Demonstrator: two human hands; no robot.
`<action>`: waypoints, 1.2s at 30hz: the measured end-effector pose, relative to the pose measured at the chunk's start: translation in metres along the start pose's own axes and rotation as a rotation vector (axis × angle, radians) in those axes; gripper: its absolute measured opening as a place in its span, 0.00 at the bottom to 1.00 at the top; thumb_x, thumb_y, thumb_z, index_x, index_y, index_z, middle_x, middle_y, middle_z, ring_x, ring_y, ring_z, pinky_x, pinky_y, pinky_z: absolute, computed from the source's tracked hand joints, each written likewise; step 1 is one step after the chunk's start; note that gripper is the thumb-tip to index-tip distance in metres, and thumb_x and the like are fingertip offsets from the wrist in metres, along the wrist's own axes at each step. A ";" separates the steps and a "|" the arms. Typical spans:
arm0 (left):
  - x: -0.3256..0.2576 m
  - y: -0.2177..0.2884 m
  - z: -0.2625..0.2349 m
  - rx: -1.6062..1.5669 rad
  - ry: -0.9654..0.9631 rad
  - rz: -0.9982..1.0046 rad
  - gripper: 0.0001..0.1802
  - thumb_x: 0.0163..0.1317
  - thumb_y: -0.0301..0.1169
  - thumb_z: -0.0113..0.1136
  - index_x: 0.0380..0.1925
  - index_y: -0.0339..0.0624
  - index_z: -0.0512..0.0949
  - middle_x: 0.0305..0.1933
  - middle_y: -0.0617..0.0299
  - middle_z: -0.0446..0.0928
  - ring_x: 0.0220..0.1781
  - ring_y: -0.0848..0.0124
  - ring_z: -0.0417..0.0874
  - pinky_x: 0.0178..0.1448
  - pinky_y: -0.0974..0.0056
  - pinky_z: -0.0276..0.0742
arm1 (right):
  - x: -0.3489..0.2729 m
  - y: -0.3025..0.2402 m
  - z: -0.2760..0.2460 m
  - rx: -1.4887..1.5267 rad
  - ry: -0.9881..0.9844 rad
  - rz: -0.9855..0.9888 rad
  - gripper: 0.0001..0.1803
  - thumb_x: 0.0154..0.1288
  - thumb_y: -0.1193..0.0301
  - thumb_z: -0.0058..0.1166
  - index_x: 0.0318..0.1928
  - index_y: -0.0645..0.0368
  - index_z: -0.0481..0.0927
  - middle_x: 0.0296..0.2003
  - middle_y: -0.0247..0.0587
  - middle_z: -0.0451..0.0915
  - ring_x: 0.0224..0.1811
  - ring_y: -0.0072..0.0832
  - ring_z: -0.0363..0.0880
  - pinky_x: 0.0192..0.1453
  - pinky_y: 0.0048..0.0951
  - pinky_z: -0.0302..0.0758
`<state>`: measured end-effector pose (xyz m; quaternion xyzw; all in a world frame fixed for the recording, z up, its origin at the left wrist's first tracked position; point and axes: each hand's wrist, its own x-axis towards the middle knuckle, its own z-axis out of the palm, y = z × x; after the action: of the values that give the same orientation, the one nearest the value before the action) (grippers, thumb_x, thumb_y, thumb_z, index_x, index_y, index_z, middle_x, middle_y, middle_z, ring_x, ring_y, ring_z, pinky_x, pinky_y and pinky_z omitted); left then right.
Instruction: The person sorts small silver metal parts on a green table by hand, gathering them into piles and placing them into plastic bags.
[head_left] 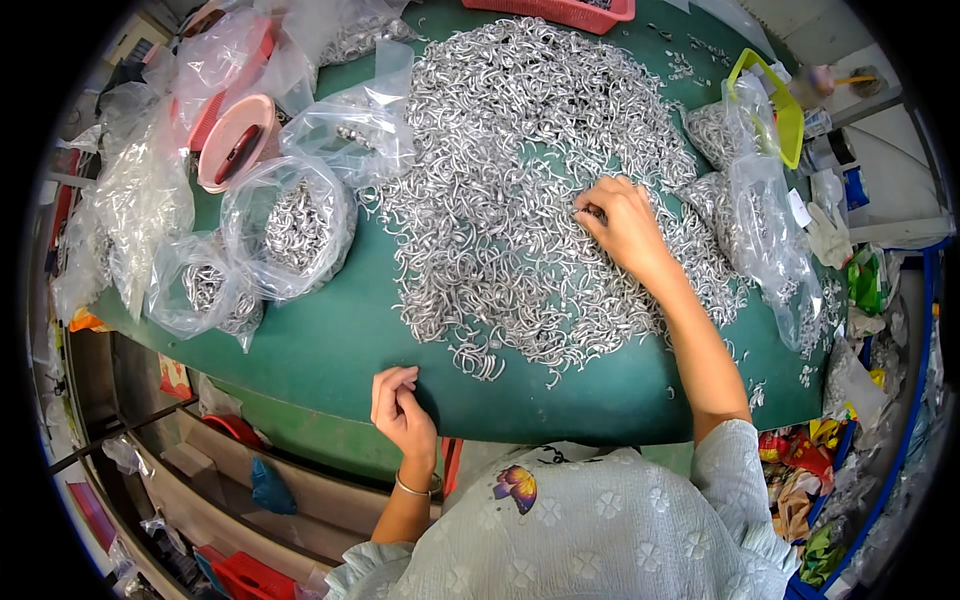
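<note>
A broad heap of small curved silver metal pieces (pixel 480 240) spreads over the green table (pixel 330 350). My right hand (pixel 625 225) reaches into the right part of the heap, its fingers bent down and pinched together among the pieces. What sits between those fingertips is too small to make out. At the table's front edge, left of the heap's near end, my left hand (pixel 402 412) is raised with its fingers curled in. Its palm is hidden, so any piece inside does not show. A thin bracelet (pixel 411 488) circles my left wrist.
Clear plastic bags (pixel 325 255) holding metal pieces stand left of the heap, near a pink basin (pixel 215 160). More filled bags (pixel 745 215) and a yellow-green basket (pixel 790 120) line the right side. A red tray (pixel 585 14) sits at the far edge.
</note>
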<state>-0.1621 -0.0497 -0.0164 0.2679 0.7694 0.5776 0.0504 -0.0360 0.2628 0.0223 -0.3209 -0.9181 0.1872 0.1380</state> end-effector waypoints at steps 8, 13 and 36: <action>0.001 0.002 0.001 0.004 -0.003 0.001 0.10 0.61 0.13 0.45 0.31 0.32 0.77 0.32 0.59 0.74 0.30 0.75 0.69 0.35 0.73 0.66 | 0.010 -0.006 0.008 -0.254 -0.010 -0.048 0.06 0.52 0.71 0.64 0.32 0.57 0.84 0.35 0.38 0.77 0.45 0.36 0.72 0.49 0.38 0.63; 0.001 0.000 0.001 -0.003 -0.001 0.004 0.12 0.58 0.10 0.44 0.31 0.31 0.78 0.32 0.57 0.75 0.30 0.73 0.71 0.35 0.72 0.67 | 0.000 0.003 -0.002 -0.083 -0.009 -0.002 0.04 0.56 0.72 0.60 0.32 0.58 0.81 0.39 0.38 0.78 0.48 0.37 0.72 0.53 0.40 0.63; 0.000 0.002 0.001 0.033 -0.017 0.007 0.14 0.57 0.10 0.42 0.31 0.30 0.78 0.32 0.56 0.75 0.30 0.72 0.71 0.35 0.71 0.68 | -0.080 -0.058 0.011 0.218 -0.181 -0.198 0.05 0.67 0.72 0.49 0.38 0.60 0.72 0.61 0.52 0.66 0.71 0.46 0.56 0.72 0.60 0.47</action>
<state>-0.1610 -0.0490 -0.0153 0.2761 0.7776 0.5627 0.0502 -0.0102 0.1670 0.0270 -0.1939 -0.9282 0.2993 0.1065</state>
